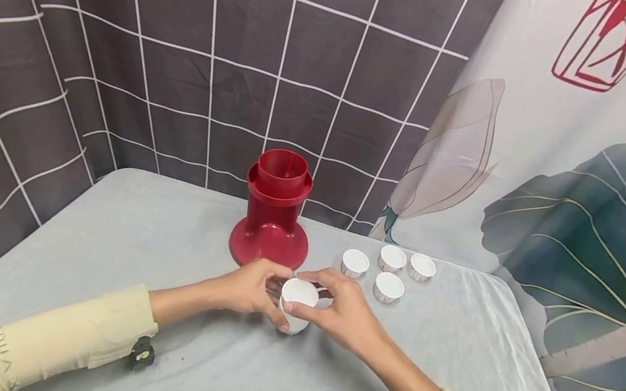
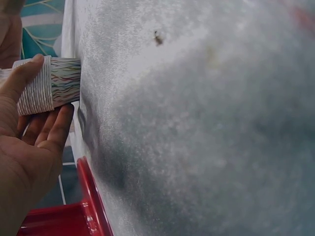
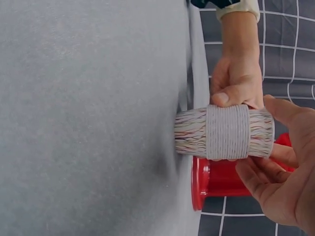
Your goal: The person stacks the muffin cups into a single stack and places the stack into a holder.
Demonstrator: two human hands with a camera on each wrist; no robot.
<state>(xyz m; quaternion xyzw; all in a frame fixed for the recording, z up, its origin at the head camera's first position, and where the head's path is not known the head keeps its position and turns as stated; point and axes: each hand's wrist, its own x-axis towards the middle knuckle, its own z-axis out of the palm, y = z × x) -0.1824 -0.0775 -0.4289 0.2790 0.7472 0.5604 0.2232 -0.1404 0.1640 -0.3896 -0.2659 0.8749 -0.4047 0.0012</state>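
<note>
A stack of nested paper baking cups stands upright on the cloth-covered table, its white rims packed together in the middle and streaked coloured sides at both ends. My left hand grips the stack around its ribbed middle, thumb on the near side and fingers behind. With my right hand I pinch the topmost baking cup between thumb and fingers. That cup sits at the upper end of the stack, touching it or nearly so; I cannot tell which.
Behind the left hand stands a red plastic cylinder on a round base. Several single white baking cups sit at the back right of the grey cloth. A dark gridded curtain hangs behind the table.
</note>
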